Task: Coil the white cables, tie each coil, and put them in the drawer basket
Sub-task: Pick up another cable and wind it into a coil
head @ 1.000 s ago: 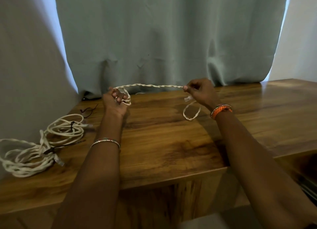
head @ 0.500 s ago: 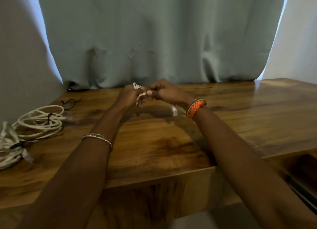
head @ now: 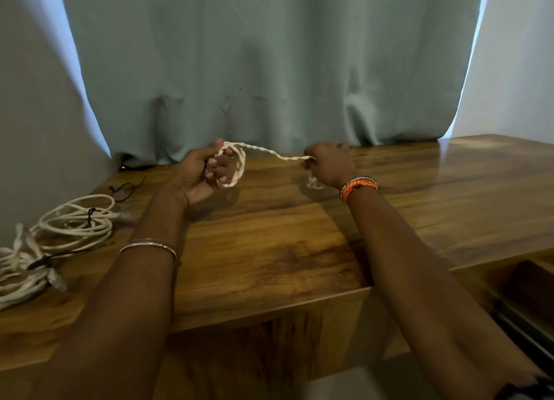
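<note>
A twisted white cable (head: 263, 151) stretches between my two hands above the wooden table (head: 269, 243). My left hand (head: 201, 171) grips a small coil of it, the loops wound around the fingers. My right hand (head: 328, 164) pinches the cable farther along, and the short free end hangs below that fist. Two coiled white cables (head: 75, 219) with dark ties lie at the table's left edge, the nearer coil (head: 18, 273) partly cut off by the frame.
A loose dark tie (head: 124, 186) lies near the back left of the table. A grey-green curtain (head: 269, 69) hangs right behind the table. An open drawer (head: 521, 294) shows at the lower right, below the tabletop.
Half a second ago my hands were together; now the right hand has pulled away to the right, drawing the cable taut, and another loop sits in my left hand.
</note>
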The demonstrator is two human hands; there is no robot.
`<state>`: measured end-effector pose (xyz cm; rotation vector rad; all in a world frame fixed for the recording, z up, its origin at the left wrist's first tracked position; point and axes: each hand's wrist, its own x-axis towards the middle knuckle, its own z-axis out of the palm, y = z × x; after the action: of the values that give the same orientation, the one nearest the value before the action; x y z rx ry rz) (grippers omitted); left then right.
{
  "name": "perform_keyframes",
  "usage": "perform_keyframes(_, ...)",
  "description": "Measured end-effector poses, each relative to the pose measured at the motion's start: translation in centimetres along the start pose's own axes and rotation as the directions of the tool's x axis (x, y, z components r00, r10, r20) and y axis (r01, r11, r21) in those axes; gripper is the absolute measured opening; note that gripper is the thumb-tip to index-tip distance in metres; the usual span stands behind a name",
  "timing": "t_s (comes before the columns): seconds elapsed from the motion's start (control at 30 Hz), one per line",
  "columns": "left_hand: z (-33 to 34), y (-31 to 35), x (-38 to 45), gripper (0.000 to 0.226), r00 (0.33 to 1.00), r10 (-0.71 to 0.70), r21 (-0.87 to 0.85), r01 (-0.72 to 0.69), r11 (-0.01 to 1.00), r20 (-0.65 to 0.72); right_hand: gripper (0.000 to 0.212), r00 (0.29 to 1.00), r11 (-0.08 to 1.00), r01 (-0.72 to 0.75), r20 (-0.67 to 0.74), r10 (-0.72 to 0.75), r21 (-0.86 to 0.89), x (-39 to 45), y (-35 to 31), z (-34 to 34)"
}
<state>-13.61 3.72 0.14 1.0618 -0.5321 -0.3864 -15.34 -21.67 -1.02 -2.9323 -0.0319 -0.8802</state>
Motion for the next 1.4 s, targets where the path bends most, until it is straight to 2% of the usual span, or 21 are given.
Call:
perform_keyframes(0.1,-1.9,0.8,-0.1,0.021,0.983,0.154,-0.089,-0.163,0.983,-0.100,0.028,0.992,0.992,-0.124,0.030,0.123,0.039,-0.5,1.6,-0.1)
perform_keyframes(0.2,-2.8,0.9,0.4,0.049,0.962,0.182,-0.235,-0.229,0.945,-0.205,0.028,0.981,0.980,-0.190,-0.024,0.191,0.051,-0.4,1.6,0.0)
perform_keyframes(0.3,-2.7,0.8,1.1,0.043,0.928,0.199,-0.343,-0.307,0.888,-0.314,0.026,0.964,0.970,-0.235,-0.110,0.241,0.065,-0.3,1.0,-0.3)
perform_keyframes(0.37,-2.9,0.7,1.6,0.049,0.892,0.198,-0.393,-0.365,0.844,-0.406,0.021,0.974,0.957,-0.222,-0.009,0.228,0.185,-0.4,0.4,-0.9)
perform_keyframes(0.4,-3.1,0.7,1.8,0.049,0.875,0.193,-0.400,-0.387,0.831,-0.445,0.020,0.979,0.920,-0.203,0.085,0.185,0.334,-0.4,0.0,-1.2)
perform_keyframes(0.43,-3.3,0.8,1.8,0.045,0.862,0.187,-0.390,-0.393,0.832,-0.471,0.019,0.978,0.833,-0.195,0.165,0.127,0.518,-0.4,-0.6,-1.5)
perform_keyframes(0.5,-3.6,0.8,1.8,0.039,0.868,0.175,-0.359,-0.366,0.858,-0.465,0.010,0.979,0.586,-0.205,0.173,0.111,0.784,-0.3,-1.5,-1.9)
perform_keyframes(0.6,-3.3,0.4,1.8,0.040,0.895,0.186,-0.264,-0.309,0.913,-0.405,0.017,0.948,0.197,-0.245,0.192,0.253,0.949,0.3,-1.6,-1.8)
perform_keyframes(0.63,-3.1,0.2,1.9,0.040,0.900,0.188,-0.215,-0.288,0.933,-0.393,0.019,0.926,0.123,-0.267,0.219,0.309,0.956,0.2,-1.8,-1.6)
perform_keyframes(0.67,-2.9,0.0,2.0,0.039,0.902,0.186,-0.166,-0.267,0.949,-0.390,0.021,0.900,0.161,-0.281,0.202,0.386,0.946,0.2,-2.0,-1.3)
perform_keyframes(0.7,-2.7,-0.2,2.1,0.037,0.900,0.185,-0.119,-0.250,0.961,-0.395,0.023,0.865,0.298,-0.296,0.123,0.486,0.908,0.0,-2.3,-1.1)
perform_keyframes(0.77,-2.4,-0.5,2.2,0.035,0.888,0.198,-0.012,-0.223,0.975,-0.415,0.026,0.756,0.669,-0.323,-0.243,0.608,0.669,-0.3,-2.7,-0.6)
perform_keyframes(0.83,-1.8,-0.7,2.2,0.035,0.889,0.215,0.108,-0.187,0.976,-0.405,0.041,0.661,0.861,-0.188,-0.587,0.467,0.473,-0.8,-3.9,-1.3)
perform_keyframes(0.87,-1.3,-0.9,2.1,0.036,0.907,0.201,0.148,-0.157,0.977,-0.369,0.045,0.662,0.898,-0.032,-0.664,0.347,0.438,-0.9,-4.8,-1.6)
perform_keyframes(0.93,0.1,-1.0,1.8,0.035,0.967,0.113,0.158,-0.078,0.984,-0.229,0.046,0.772,0.830,0.236,-0.616,0.156,0.505,-1.0,-7.1,-1.0)
perform_keyframes(0.97,0.9,-0.9,1.4,0.035,0.989,0.053,0.149,-0.032,0.988,-0.140,0.046,0.852,0.785,0.270,-0.519,0.076,0.558,-1.0,-8.2,-0.3)
perform_keyframes(1.03,1.7,-0.9,0.9,0.037,0.999,-0.036,0.122,0.036,0.992,-0.001,0.039,0.948,0.747,0.231,-0.317,-0.029,0.623,-0.8,-9.7,0.9)
perform_keyframes(1.1,1.7,-0.8,0.8,0.043,0.998,-0.052,0.020,0.051,0.998,0.021,0.029,0.972,0.709,0.185,-0.232,-0.031,0.680,-0.5,-10.0,1.8)
perform_keyframes(1.2,0.8,-0.1,1.0,0.034,0.997,0.019,-0.180,-0.032,0.983,-0.074,0.026,0.990,0.640,0.093,-0.138,0.021,0.763,-0.6,-8.9,1.9)
perform_keyframes(1.3,-0.5,1.1,1.2,0.041,0.957,0.123,-0.410,-0.226,0.884,-0.262,0.026,0.993,0.774,0.060,-0.115,0.016,0.631,-0.3,-7.2,2.0)
perform_keyframes(1.4,-3.0,1.8,1.3,0.039,0.837,0.083,-0.456,-0.375,0.807,-0.541,0.020,0.994,0.895,0.017,-0.106,0.034,0.445,-0.2,-5.4,1.4)
